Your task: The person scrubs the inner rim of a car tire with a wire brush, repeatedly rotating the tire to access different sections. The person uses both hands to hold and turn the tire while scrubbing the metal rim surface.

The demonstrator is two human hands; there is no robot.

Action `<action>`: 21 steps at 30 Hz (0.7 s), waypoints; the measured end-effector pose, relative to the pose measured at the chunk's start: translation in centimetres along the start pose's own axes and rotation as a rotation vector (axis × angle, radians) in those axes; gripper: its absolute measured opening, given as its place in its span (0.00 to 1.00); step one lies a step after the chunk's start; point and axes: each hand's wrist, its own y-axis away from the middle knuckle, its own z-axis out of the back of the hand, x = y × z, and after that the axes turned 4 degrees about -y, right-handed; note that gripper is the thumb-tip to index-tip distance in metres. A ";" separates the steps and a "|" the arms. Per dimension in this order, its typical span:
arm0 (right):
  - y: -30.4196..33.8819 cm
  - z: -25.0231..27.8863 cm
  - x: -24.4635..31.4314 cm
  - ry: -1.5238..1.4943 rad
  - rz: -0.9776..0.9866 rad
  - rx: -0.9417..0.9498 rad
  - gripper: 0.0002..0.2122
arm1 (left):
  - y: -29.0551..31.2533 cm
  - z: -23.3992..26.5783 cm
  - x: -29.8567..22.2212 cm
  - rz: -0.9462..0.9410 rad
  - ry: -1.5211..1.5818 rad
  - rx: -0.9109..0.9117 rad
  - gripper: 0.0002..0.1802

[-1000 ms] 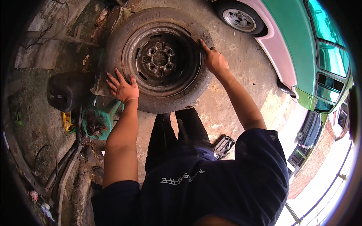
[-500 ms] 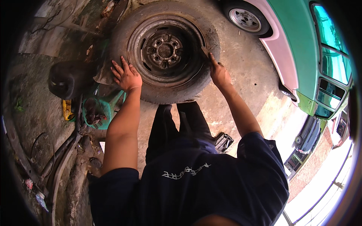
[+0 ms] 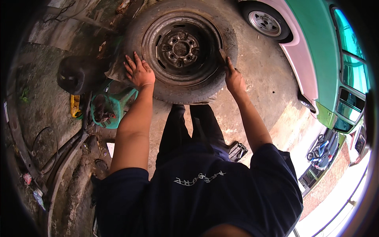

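Note:
A car tyre (image 3: 185, 91) on a dirty steel rim (image 3: 181, 72) lies in front of my legs, its hub face upward. My left hand (image 3: 142, 75) rests with fingers spread on the tyre's left sidewall, close to the rim edge. On the opposite side, my right hand (image 3: 235, 81) closes around a flat, dark brown tool (image 3: 223, 55). The tool's end is at the rim's right edge, where it meets the tyre. Its exact kind is hard to make out, and its lower part is hidden by my fingers.
A green plastic stool (image 3: 106, 112) with dark bits on it stands left, near a dark rounded object (image 3: 75, 75) and a yellow item (image 3: 75, 106). Metal bars lie at the far left. A green and pink car (image 3: 312, 51) is parked at the right.
The wheel and both hands sit slightly further right in the picture as the view shifts. A blue motorbike now shows by the dark car at the right. My grip looks the same.

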 end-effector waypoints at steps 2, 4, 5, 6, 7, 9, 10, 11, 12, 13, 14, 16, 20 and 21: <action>0.9 -0.4 0.2 0.008 0.003 -0.028 0.24 | 0.1 0.0 0.1 0.058 0.073 -0.023 0.31; 3.2 -1.9 1.7 -0.018 0.013 0.106 0.26 | 0.1 -0.2 0.3 0.154 0.169 -0.098 0.32; 4.5 -2.7 2.7 -0.016 0.001 0.182 0.26 | -0.2 -0.4 0.3 0.227 0.189 -0.084 0.32; 5.7 -3.5 3.7 -0.053 0.005 0.232 0.27 | -0.3 -0.5 0.4 0.289 0.202 -0.090 0.32; 6.4 -4.1 4.5 -0.085 0.008 0.288 0.27 | -0.5 -0.6 0.5 0.345 0.218 -0.111 0.32; 6.3 -4.5 5.0 -0.139 0.021 0.268 0.25 | -0.8 -0.7 0.7 0.359 0.141 -0.166 0.32; 5.7 -4.2 4.8 -0.139 0.023 0.252 0.25 | -1.0 -0.7 0.7 0.388 0.113 -0.157 0.32; 4.7 -3.8 4.2 -0.145 0.034 0.232 0.25 | -1.2 -0.6 0.7 0.435 0.092 -0.093 0.31; 3.6 -3.1 3.2 -0.126 -0.004 0.194 0.24 | -1.3 -0.4 0.7 0.439 0.153 -0.089 0.31; 2.6 -2.3 2.1 -0.101 -0.040 0.148 0.24 | -1.2 -0.2 0.7 0.461 0.222 -0.031 0.31; 1.8 -1.6 1.1 -0.104 -0.035 0.116 0.24 | -1.2 0.0 0.6 0.479 0.290 0.001 0.31; 1.1 -0.9 -0.1 -0.100 -0.012 0.076 0.25 | -1.3 0.5 0.3 0.482 0.241 -0.003 0.31; 4.0 -2.8 2.1 -0.179 0.061 0.216 0.25 | -1.2 0.9 -0.2 0.512 0.238 0.041 0.31; 5.0 -3.6 3.3 -0.194 0.048 0.294 0.26 | -1.2 0.8 -0.2 0.511 0.233 0.049 0.31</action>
